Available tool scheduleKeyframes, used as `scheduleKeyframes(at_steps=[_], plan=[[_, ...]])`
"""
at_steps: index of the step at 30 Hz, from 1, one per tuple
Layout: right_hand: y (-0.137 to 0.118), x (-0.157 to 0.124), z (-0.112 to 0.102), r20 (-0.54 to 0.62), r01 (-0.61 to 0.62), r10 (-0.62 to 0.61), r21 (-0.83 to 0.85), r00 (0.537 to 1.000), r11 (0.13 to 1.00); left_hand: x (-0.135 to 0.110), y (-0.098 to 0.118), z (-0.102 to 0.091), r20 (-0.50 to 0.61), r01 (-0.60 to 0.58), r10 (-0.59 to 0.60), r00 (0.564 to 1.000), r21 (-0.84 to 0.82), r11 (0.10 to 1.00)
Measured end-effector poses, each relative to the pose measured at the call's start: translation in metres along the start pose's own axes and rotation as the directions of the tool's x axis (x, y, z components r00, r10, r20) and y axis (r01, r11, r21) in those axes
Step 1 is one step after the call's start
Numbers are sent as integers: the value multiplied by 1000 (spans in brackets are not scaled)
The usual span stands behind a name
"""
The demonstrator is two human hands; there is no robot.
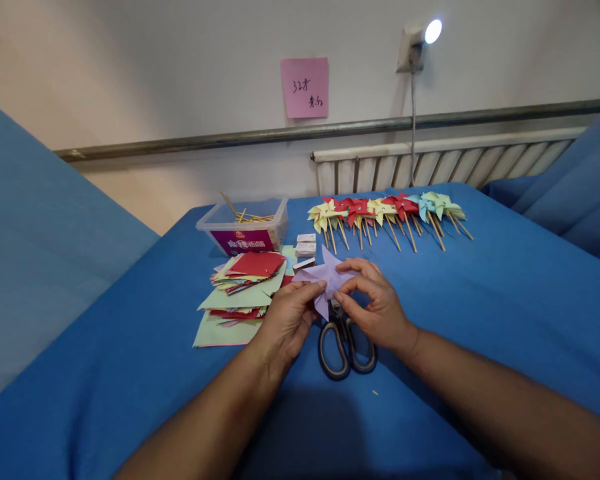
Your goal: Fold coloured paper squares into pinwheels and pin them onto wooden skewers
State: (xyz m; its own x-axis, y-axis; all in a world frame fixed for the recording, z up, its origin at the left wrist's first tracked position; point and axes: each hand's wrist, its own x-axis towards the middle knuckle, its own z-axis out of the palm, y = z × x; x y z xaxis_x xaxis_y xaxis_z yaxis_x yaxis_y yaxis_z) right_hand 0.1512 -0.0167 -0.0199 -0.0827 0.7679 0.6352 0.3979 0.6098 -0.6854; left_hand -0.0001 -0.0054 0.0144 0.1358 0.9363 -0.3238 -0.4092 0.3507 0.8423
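Note:
A piece of lilac paper (325, 275) with cut, pointed flaps lies in the middle of the blue table (480, 313). My left hand (289, 319) pinches its near left edge with thumb and forefinger. My right hand (375, 300) is closed on the paper's right side, fingers curled over it. Black-handled scissors (345, 343) lie shut on the table just below and between both hands, their blades hidden under the paper.
A messy stack of coloured paper squares (240, 290) lies to the left. Behind it stands a clear plastic box (245, 227) with wooden sticks. Small white boxes (306, 245) sit beside it. A row of finished pinwheels (390, 213) lies along the far edge.

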Motion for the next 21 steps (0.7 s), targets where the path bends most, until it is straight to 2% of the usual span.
scheduleKeyframes(at_steps=[7,21], plan=[[5,1,2,-24,-97,98,31,995,995,-1,-3,3,18,8,-8,1000,-2,1000],[9,1,4,-6,-103,103,-39,995,994,3,-8,-1,-41,27,-23,999,107,994]])
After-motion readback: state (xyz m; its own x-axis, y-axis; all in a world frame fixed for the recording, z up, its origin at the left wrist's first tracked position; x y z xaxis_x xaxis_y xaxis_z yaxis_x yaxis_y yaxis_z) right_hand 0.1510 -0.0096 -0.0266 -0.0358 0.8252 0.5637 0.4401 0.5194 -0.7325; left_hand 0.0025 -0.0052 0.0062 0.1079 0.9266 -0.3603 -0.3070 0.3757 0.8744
